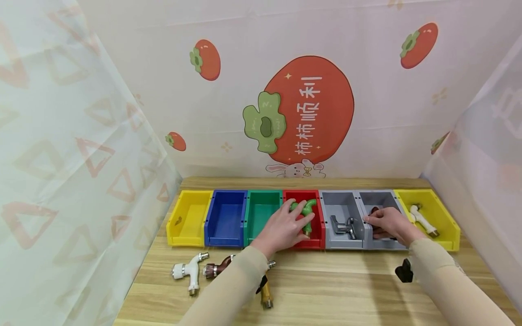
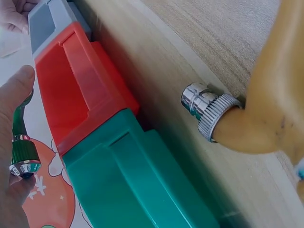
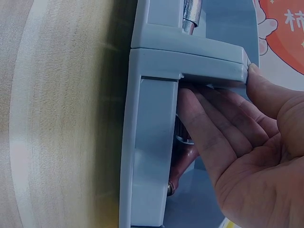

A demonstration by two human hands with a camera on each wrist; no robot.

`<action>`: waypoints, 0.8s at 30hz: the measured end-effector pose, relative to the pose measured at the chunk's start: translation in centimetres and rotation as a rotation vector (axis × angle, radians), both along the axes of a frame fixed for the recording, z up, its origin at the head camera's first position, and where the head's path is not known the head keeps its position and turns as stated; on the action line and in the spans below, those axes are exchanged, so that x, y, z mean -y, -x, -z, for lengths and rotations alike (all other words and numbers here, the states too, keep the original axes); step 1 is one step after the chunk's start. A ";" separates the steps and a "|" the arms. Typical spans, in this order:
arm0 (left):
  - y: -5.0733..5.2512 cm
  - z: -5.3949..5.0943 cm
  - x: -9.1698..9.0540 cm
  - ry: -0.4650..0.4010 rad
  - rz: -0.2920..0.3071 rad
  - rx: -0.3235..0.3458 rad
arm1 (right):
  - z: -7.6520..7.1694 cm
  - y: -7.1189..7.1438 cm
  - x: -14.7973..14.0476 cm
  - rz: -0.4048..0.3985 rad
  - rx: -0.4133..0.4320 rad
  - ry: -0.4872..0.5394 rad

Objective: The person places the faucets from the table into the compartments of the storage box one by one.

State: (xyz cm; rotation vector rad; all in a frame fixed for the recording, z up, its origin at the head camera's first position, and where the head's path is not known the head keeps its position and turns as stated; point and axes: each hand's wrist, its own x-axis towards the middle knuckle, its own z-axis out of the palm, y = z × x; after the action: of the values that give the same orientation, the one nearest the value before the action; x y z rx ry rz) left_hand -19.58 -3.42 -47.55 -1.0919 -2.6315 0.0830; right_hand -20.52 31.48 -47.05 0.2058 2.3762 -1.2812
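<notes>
My left hand [image 1: 285,224] is over the red bin [image 1: 294,195], its thumb and fingers around a green faucet [image 1: 303,218]. In the left wrist view, this green faucet [image 2: 23,151] shows past the thumb, above the bin's rim. At the second grey bin [image 1: 379,199], my right hand [image 1: 391,222] grips the left side wall. The right wrist view shows the thumb [image 3: 261,85] on the rim and the long fingers inside. Behind those fingers lies a brown-red faucet [image 3: 183,164], partly hidden.
A chrome faucet [image 1: 344,227] lies in the first grey bin, a white faucet [image 1: 424,220] in the right yellow bin. Blue [image 1: 225,217] and green [image 1: 261,213] bins stand left. White [image 1: 190,271], brown [image 1: 222,267] and yellow [image 1: 266,293] faucets lie on the table.
</notes>
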 end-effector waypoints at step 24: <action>0.9 1.1 -1.4 0.051 -0.172 0.131 | 0.2 0.1 -0.2 0.011 0.004 -0.009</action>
State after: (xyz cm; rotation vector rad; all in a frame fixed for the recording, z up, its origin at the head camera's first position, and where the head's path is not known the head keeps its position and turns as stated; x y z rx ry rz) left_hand -20.45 -2.01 -48.60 -0.9123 -2.8514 0.1187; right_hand -20.61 31.65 -47.29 0.2242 2.3817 -1.2739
